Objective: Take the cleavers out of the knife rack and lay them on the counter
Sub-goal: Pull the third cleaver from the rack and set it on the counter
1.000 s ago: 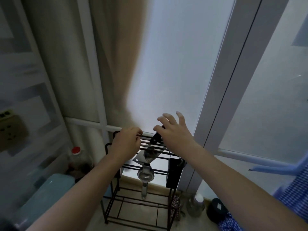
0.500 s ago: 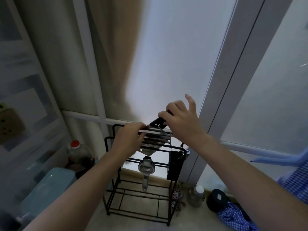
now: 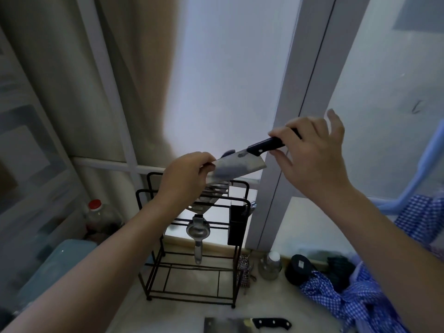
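Head view: cleaver (image 3: pixel 236 167) between both hands (image 3: pixel 186 179).

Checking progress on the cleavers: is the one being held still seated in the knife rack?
No. The cleaver is up clear of the knife rack, right hand on its handle, left hand at the blade.

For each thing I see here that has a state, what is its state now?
Steel cleaver with black handle: lifted clear above the rack, held at both ends.
Left hand: pinching the blade's far end.
Right hand: gripping the handle.
Black wire knife rack: upright, still holding utensils.
Second black-handled cleaver: lying flat on the counter.
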